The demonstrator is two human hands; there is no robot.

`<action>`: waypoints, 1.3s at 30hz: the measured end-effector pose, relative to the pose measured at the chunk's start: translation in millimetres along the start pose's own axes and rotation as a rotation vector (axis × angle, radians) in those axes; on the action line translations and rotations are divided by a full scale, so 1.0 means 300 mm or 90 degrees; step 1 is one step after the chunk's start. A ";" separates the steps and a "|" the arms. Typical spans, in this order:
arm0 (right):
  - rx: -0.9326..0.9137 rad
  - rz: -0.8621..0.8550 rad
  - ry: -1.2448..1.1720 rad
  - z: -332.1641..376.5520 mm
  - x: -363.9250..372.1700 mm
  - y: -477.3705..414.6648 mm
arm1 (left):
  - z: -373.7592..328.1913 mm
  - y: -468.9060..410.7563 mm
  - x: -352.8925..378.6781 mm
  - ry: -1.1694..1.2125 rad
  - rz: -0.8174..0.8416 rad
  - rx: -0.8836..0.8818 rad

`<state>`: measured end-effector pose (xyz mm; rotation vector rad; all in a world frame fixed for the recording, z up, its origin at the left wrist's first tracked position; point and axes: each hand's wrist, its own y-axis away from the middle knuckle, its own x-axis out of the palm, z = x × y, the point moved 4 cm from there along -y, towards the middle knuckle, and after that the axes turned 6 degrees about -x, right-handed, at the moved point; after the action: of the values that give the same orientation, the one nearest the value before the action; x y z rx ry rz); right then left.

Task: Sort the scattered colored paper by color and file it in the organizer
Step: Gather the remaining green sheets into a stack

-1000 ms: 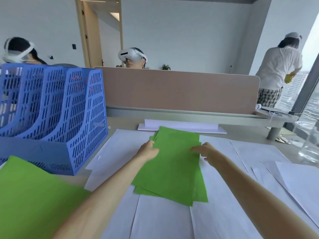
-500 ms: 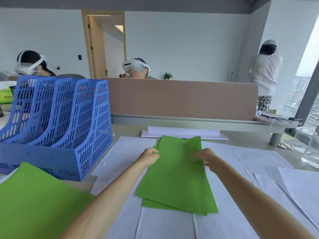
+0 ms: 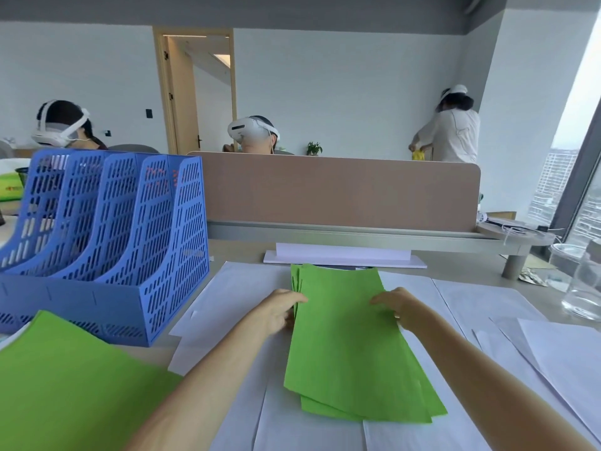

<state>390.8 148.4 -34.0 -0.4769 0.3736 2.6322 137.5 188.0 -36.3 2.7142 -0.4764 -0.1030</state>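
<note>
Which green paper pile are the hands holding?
The green stack in the middle: the left hand grips its left edge, the right hand its right. The other green pile, bottom left, lies untouched.

I can read no writing anywhere. The green packet (image 3: 9, 189) left of the blue organizer (image 3: 136, 271) carries a red mark, too blurred to read.

Green sheets (image 3: 351, 346): we see thin matt paper, slightly fibrous.
Organizer (image 3: 130, 255): we read it as blue moulded plastic, perforated, with a faint sheen.
White sheets (image 3: 234, 294): smooth matt paper.
Divider (image 3: 338, 193): matt tan panel; we cannot tell cloth from laminate.
Rail (image 3: 357, 234): brushed grey metal.
Jar (image 3: 582, 288): clear, glossy glass or plastic.
</note>
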 end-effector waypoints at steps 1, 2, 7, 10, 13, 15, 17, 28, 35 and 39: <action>0.001 0.004 0.007 -0.005 -0.004 -0.001 | 0.006 0.004 0.019 -0.059 0.009 0.016; 0.003 0.007 0.007 -0.013 -0.008 -0.008 | 0.006 0.019 0.042 -0.126 0.018 0.041; 0.000 0.002 -0.037 -0.011 -0.034 -0.008 | -0.035 0.061 0.133 -0.263 -0.007 0.181; -0.008 -0.004 -0.105 -0.013 -0.064 0.008 | -0.088 0.097 0.150 -0.218 -0.023 0.248; -0.034 0.056 -0.241 0.034 -0.095 0.071 | -0.180 0.161 0.133 -0.185 -0.044 0.297; -0.111 0.055 -0.287 0.107 -0.122 0.110 | -0.257 0.206 0.116 -0.155 -0.036 0.352; -0.231 -0.005 -0.301 0.208 -0.160 0.152 | -0.334 0.246 0.091 -0.134 -0.067 0.398; -0.541 -0.190 -0.266 0.383 -0.149 0.349 | -0.372 0.295 0.041 -0.093 -0.219 0.452; -0.431 -0.115 -0.150 0.184 -0.021 0.259 | -0.229 0.216 0.036 -0.140 -0.199 0.355; -0.466 -0.152 -0.115 0.216 -0.015 0.263 | -0.243 0.210 0.027 -0.169 -0.251 0.367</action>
<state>340.8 99.8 40.6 -0.4577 -0.6855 2.4760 135.4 156.5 55.0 3.3514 -0.0244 -0.5055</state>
